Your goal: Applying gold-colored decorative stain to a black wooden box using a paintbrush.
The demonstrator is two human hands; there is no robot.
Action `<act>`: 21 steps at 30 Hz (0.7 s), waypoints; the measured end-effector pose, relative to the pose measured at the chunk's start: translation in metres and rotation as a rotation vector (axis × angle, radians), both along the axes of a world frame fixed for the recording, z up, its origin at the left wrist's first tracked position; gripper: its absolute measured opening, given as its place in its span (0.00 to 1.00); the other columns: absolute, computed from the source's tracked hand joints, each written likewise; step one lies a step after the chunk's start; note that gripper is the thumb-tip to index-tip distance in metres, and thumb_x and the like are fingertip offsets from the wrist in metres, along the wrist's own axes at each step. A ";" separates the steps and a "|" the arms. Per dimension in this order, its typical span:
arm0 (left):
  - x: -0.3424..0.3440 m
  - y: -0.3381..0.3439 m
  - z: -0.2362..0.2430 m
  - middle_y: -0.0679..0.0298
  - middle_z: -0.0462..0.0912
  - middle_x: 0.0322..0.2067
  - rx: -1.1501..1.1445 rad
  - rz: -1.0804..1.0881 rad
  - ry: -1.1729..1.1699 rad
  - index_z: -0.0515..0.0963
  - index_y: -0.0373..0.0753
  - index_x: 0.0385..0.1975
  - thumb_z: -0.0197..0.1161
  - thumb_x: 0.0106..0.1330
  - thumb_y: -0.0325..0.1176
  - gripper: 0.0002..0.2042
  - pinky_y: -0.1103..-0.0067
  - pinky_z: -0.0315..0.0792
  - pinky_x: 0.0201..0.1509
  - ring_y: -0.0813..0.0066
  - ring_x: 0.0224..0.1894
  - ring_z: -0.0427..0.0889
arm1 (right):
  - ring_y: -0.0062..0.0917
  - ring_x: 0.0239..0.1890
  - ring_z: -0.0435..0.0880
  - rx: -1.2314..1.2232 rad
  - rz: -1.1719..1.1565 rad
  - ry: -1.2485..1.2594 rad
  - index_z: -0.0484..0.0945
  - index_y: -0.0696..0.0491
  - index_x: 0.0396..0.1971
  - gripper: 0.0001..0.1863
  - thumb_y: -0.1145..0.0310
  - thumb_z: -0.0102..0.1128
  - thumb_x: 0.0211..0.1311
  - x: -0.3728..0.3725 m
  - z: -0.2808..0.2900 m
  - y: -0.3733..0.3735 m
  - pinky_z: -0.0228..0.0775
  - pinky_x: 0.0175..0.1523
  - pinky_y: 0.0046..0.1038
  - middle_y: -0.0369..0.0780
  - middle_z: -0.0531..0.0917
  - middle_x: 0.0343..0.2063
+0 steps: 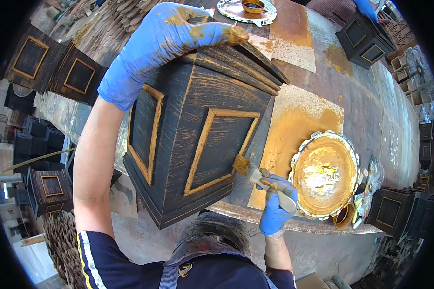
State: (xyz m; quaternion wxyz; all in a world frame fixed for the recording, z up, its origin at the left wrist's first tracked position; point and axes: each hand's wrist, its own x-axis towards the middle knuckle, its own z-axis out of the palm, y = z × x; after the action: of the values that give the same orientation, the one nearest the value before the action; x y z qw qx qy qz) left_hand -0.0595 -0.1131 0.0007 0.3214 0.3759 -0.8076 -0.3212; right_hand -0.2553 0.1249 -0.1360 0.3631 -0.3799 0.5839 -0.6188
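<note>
A black wooden pedestal box (229, 139) with gold-brown moulded frames on its panels stands tilted before me. My left hand (171, 36), in a stained blue glove, grips its stepped upper rim; the thumb lies along the edge and most fingers are hidden. Lower right, my right hand (278, 195), also gloved in blue, is closed around the pale handle of a paintbrush (248, 168). Brown stain coats the bristles, which are at the right strip of the framed panel. Beside that hand sits a wide round basin (324, 216) of golden-brown liquid with a crusted white rim.
Next to the basin are a small brown-stained cup (343, 217) and a plastic-wrapped item (371, 185). Stained boards (294, 118) cover part of the table. At the far right, another person's blue-gloved hand (366, 8) is at a black box (364, 38). More black boxes (77, 72) stand left.
</note>
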 end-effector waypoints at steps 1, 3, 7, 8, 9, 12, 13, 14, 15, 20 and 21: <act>0.000 -0.001 0.002 0.71 0.76 0.24 0.009 -0.010 -0.017 0.77 0.36 0.29 0.62 0.52 0.44 0.16 0.87 0.68 0.33 0.86 0.28 0.73 | 0.26 0.36 0.76 -0.016 -0.010 -0.049 0.71 0.61 0.30 0.06 0.79 0.48 0.52 0.000 0.000 0.001 0.68 0.42 0.25 0.45 0.76 0.34; -0.001 -0.002 0.005 0.71 0.75 0.24 0.011 -0.028 -0.041 0.77 0.36 0.29 0.62 0.52 0.44 0.16 0.87 0.68 0.33 0.86 0.27 0.72 | 0.26 0.35 0.76 -0.042 -0.012 -0.074 0.71 0.61 0.31 0.06 0.79 0.48 0.52 -0.001 -0.001 0.001 0.68 0.41 0.25 0.45 0.76 0.34; -0.009 0.002 0.013 0.72 0.71 0.16 0.106 0.113 -0.067 0.77 0.34 0.22 0.65 0.49 0.39 0.13 0.88 0.61 0.23 0.88 0.20 0.67 | 0.26 0.36 0.76 -0.011 0.013 -0.004 0.71 0.62 0.31 0.06 0.79 0.48 0.52 -0.002 -0.003 0.001 0.69 0.41 0.26 0.45 0.76 0.35; -0.011 0.004 0.015 0.72 0.69 0.12 0.159 0.194 -0.071 0.77 0.32 0.19 0.66 0.48 0.36 0.12 0.88 0.58 0.18 0.90 0.17 0.65 | 0.26 0.36 0.76 0.057 0.014 0.001 0.71 0.62 0.32 0.07 0.78 0.48 0.52 -0.002 -0.003 0.001 0.69 0.41 0.26 0.45 0.76 0.35; -0.013 0.006 0.017 0.73 0.69 0.13 0.160 0.180 -0.052 0.77 0.32 0.19 0.66 0.47 0.37 0.12 0.88 0.58 0.19 0.90 0.18 0.65 | 0.26 0.36 0.76 0.007 0.003 -0.034 0.71 0.62 0.32 0.06 0.79 0.48 0.52 -0.002 -0.003 0.001 0.69 0.41 0.26 0.45 0.76 0.35; -0.014 0.009 0.020 0.74 0.69 0.13 0.180 0.158 -0.002 0.76 0.33 0.17 0.68 0.47 0.38 0.13 0.88 0.57 0.21 0.90 0.19 0.64 | 0.25 0.36 0.76 -0.004 -0.020 -0.128 0.70 0.62 0.31 0.06 0.79 0.48 0.52 -0.001 -0.004 0.003 0.69 0.41 0.24 0.45 0.76 0.35; -0.014 0.009 0.020 0.74 0.68 0.13 0.194 0.158 0.010 0.76 0.33 0.17 0.67 0.47 0.37 0.13 0.88 0.56 0.19 0.90 0.18 0.64 | 0.24 0.35 0.76 -0.010 -0.022 -0.140 0.70 0.62 0.31 0.06 0.79 0.48 0.52 -0.001 -0.004 0.004 0.69 0.41 0.24 0.45 0.76 0.35; -0.013 0.008 0.019 0.74 0.68 0.12 0.207 0.158 0.022 0.76 0.34 0.17 0.67 0.48 0.37 0.12 0.88 0.56 0.18 0.90 0.17 0.63 | 0.24 0.35 0.76 -0.047 -0.019 -0.165 0.70 0.62 0.31 0.06 0.79 0.48 0.52 -0.001 -0.005 0.005 0.69 0.41 0.24 0.45 0.76 0.35; -0.012 0.007 0.018 0.74 0.68 0.13 0.207 0.161 0.018 0.76 0.34 0.17 0.67 0.48 0.38 0.13 0.88 0.56 0.19 0.90 0.17 0.63 | 0.24 0.35 0.76 -0.020 -0.006 -0.109 0.70 0.62 0.32 0.06 0.79 0.48 0.52 -0.001 -0.005 0.006 0.69 0.40 0.24 0.45 0.76 0.35; -0.008 0.007 0.000 0.73 0.74 0.22 -0.025 0.115 0.167 0.77 0.37 0.28 0.62 0.52 0.44 0.15 0.87 0.66 0.30 0.87 0.25 0.71 | 0.25 0.36 0.76 0.035 -0.002 -0.109 0.71 0.61 0.33 0.08 0.78 0.48 0.52 -0.004 -0.007 0.010 0.69 0.41 0.25 0.46 0.75 0.36; -0.005 0.005 0.001 0.73 0.74 0.22 0.008 0.075 0.124 0.77 0.38 0.28 0.62 0.52 0.44 0.15 0.87 0.66 0.31 0.87 0.26 0.71 | 0.25 0.36 0.76 0.022 0.020 -0.078 0.71 0.61 0.34 0.08 0.78 0.48 0.52 -0.004 -0.008 0.010 0.69 0.41 0.25 0.46 0.76 0.36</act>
State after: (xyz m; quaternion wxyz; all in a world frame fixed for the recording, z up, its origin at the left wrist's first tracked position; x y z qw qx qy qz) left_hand -0.0646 -0.1082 0.0013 0.3811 0.3867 -0.7701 -0.3349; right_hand -0.2592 0.1352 -0.1439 0.3958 -0.3572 0.5723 -0.6230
